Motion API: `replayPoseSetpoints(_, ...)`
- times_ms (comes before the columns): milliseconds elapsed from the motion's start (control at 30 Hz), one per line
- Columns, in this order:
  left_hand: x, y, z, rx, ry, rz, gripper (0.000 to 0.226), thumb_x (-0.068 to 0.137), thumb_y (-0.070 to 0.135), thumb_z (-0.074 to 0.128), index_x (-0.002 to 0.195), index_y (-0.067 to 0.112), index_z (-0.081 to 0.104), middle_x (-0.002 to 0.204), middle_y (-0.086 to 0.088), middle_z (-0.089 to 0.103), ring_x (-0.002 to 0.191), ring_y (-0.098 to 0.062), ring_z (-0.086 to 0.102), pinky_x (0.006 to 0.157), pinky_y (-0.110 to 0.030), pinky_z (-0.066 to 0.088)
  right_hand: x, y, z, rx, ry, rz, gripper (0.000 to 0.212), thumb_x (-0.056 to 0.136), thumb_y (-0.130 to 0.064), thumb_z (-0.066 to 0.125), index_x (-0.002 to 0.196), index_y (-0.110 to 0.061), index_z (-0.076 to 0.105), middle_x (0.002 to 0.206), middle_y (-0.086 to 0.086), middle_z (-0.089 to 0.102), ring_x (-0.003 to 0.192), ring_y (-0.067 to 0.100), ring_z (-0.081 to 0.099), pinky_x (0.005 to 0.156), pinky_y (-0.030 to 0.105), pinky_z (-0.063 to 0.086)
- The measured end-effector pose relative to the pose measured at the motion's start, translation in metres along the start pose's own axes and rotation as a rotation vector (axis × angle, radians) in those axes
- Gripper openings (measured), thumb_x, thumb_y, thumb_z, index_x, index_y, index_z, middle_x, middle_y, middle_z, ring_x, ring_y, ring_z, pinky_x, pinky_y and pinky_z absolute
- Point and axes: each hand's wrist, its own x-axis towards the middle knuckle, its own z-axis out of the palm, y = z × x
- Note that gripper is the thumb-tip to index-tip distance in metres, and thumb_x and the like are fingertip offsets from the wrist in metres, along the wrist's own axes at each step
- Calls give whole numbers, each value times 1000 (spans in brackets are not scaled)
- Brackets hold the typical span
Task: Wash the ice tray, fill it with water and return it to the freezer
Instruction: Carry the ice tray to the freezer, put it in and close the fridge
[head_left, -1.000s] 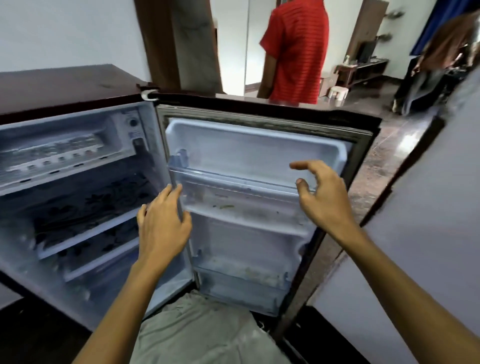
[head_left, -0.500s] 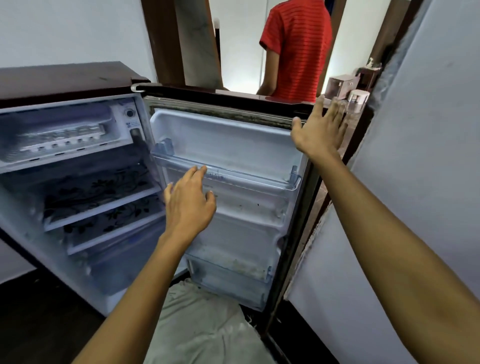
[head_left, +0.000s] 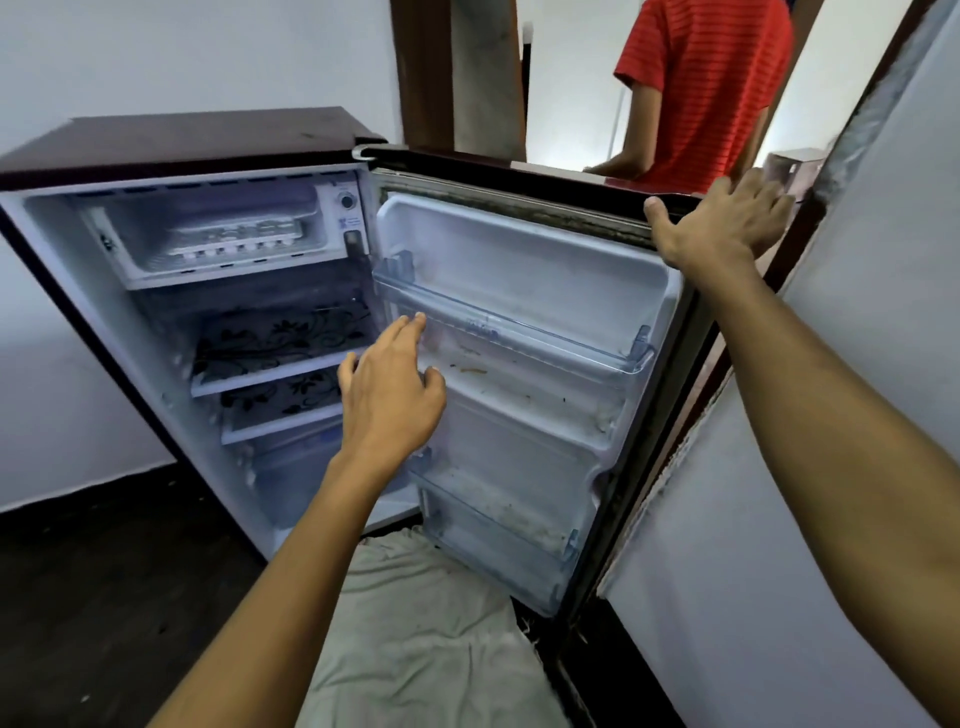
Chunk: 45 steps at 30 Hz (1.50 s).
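A small dark red fridge (head_left: 182, 140) stands open in front of me. In its freezer compartment (head_left: 140, 260) at the top lies a white ice tray (head_left: 234, 240). My right hand (head_left: 722, 221) rests flat on the top corner of the open fridge door (head_left: 519, 270), fingers spread, thumb on the inner edge. My left hand (head_left: 389, 389) hovers open in front of the door's upper shelf, holding nothing, well below and to the right of the ice tray.
Two fridge shelves (head_left: 275, 343) carry black floral liners. A grey cloth (head_left: 426, 639) lies on the dark floor under the door. A person in a red striped shirt (head_left: 706, 83) stands in the doorway behind the door. A white wall (head_left: 857, 467) is close on the right.
My right hand rose from in front of the door to its top corner and stays there. My left hand drifted right, toward the door shelf. The view pulled back.
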Motion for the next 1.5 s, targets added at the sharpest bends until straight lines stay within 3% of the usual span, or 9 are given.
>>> replayPoseSetpoints(100,-5,-9,-3,3,13,-41,56,92,17,50,145,17,34,152,-2,35,138,-20,34,115,-49,17,-7,4,-5,49,-51,-41,79,93,-61,33,146,-3,23,153,29,15,145,38,7,117,42,0)
replayPoseSetpoints(267,-12,-21,-7,13,17,-76,55,92,18,52,144,16,35,150,-2,37,137,-21,36,113,-51,22,-22,5,-16,58,-56,-92,80,90,-65,35,140,-3,30,135,31,43,129,42,37,113,44,16)
replayPoseSetpoints(600,-28,-41,-14,-25,37,-175,53,93,18,51,144,17,36,148,-2,41,134,-22,40,113,-53,22,-103,-16,-54,-39,76,-338,61,93,-55,38,121,-2,47,115,30,58,112,43,52,112,47,22)
replayPoseSetpoints(867,-43,-66,-32,-80,130,-260,52,90,18,55,140,19,43,143,-2,48,123,-28,52,109,-50,31,-191,-56,-93,434,11,-676,41,95,-52,38,102,-17,59,92,5,59,89,24,51,101,41,37)
replayPoseSetpoints(1033,-52,-106,-55,-175,286,-325,34,86,7,49,117,14,61,116,-11,66,111,-28,60,92,-45,48,-234,-112,-74,727,132,-861,24,91,-38,50,86,-19,64,88,4,65,82,29,61,87,38,42)
replayPoseSetpoints(1167,-61,-142,-80,-303,421,-380,36,86,-9,42,108,9,64,101,-1,66,94,-17,63,83,-28,50,-266,-170,-59,773,206,-1002,15,87,-28,58,87,-15,67,90,5,67,75,30,65,91,43,41)
replayPoseSetpoints(1300,-60,-175,-99,-339,507,-443,48,85,-11,40,124,12,58,114,1,62,109,-12,58,94,-25,46,-288,-232,-48,779,230,-1067,10,80,-22,65,88,-15,67,93,3,65,67,27,64,89,39,43)
replayPoseSetpoints(1433,-42,-209,-112,-406,512,-486,54,87,-13,40,136,9,43,121,6,50,113,-5,48,83,-2,40,-302,-280,-29,823,106,-1147,44,77,-17,63,120,-9,61,120,7,59,83,24,66,93,37,45)
replayPoseSetpoints(1500,-29,-229,-119,-432,505,-488,56,88,-11,40,140,11,38,128,3,50,116,-7,49,86,-4,42,-307,-296,-15,899,-7,-1193,56,78,-14,61,133,-10,52,131,8,53,97,25,64,93,40,47)
